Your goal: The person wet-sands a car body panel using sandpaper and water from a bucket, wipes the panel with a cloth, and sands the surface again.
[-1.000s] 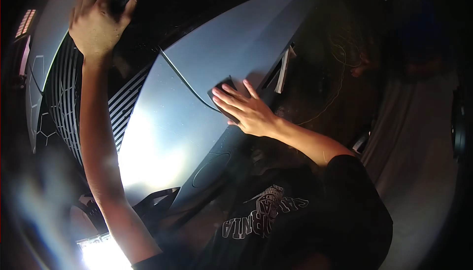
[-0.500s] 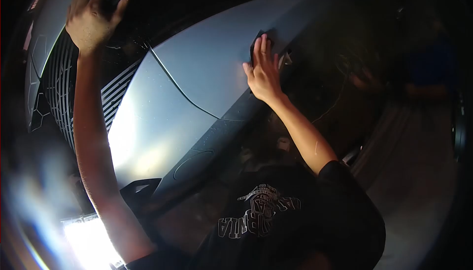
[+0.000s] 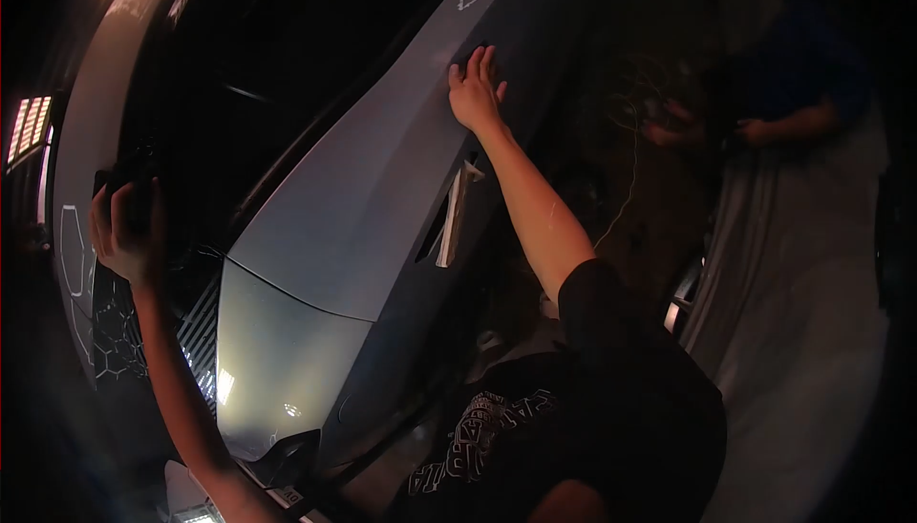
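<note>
My left hand (image 3: 129,241) is raised at the left, its fingers curled round a dark object whose shape is lost in shadow. Farther up and to the right, my right hand (image 3: 475,98) lies against the grey car body panel (image 3: 334,203). Under its fingers is a dark pad (image 3: 480,48), mostly covered, with only a dark edge showing beyond the fingertips. Below that hand, a pale strip (image 3: 453,217) hangs at a dark slot in the panel.
A curved seam crosses the panel near its lower end, beside dark slatted trim (image 3: 201,332). At the right, a co-worker in blue (image 3: 798,64) stands near a long grey cover (image 3: 793,303). A thin yellowish cord (image 3: 632,174) hangs between.
My right hand has moved up along the panel with the pad. In the view, my left hand is now lower. The bright glare on the panel has faded and the view has shifted.
</note>
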### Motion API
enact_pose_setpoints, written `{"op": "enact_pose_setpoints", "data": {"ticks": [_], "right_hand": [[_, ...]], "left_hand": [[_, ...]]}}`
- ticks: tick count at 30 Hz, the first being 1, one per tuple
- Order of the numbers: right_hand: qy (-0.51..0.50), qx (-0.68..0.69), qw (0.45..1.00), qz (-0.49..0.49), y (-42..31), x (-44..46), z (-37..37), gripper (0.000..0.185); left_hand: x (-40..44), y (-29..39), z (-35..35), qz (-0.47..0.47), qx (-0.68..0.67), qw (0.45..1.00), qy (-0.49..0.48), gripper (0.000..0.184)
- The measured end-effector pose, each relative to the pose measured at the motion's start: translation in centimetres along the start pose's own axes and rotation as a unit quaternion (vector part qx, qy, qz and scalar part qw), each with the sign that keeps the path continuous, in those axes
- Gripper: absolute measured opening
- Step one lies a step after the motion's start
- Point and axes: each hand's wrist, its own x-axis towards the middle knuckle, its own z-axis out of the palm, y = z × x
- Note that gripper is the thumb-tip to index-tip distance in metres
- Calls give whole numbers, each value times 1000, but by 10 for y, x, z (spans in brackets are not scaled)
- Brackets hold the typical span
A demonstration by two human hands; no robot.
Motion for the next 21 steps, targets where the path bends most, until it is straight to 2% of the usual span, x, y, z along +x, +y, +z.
{"op": "enact_pose_setpoints", "data": {"ticks": [2,4,6,7,8,10,13,15,16,17,18,19,21], "right_hand": [[53,-227,961,-150,-6,-71,31,78],[-84,-78,968,-222,-11,-173,42,80],[-123,-126,952,-250,-6,-156,23,82],[-112,-98,964,-222,0,-111,14,81],[-54,-70,978,-189,11,-50,10,77],[13,-33,997,-64,35,74,-14,70],[19,-58,996,-60,33,76,-6,70],[-20,-109,982,-152,11,-49,17,76],[-57,-74,975,-200,7,-114,25,82],[-99,-96,965,-224,8,-133,21,83],[-142,-120,950,-250,4,-133,10,83],[-123,-81,964,-221,7,-95,7,79],[18,10,988,-154,20,32,8,72]], "left_hand": [[4,0,0,5,0,1000,2,27],[3,0,-1,-6,-10,1000,-13,26],[-4,-9,3,-2,15,1000,-20,27],[-6,-9,4,-17,-2,999,-32,28],[-5,-9,5,-12,2,999,-30,28],[-7,-11,3,-13,17,999,-24,26],[-6,-13,2,-18,1,999,-34,24],[-10,-14,2,-30,-7,999,-45,23],[-12,-14,2,-25,-10,999,-44,23],[-12,-18,3,-20,-18,999,-37,23],[-11,-18,4,-18,-25,999,-30,23],[-11,-17,3,-16,-27,999,-37,23],[-18,-21,5,-17,-11,999,-40,24]]}}
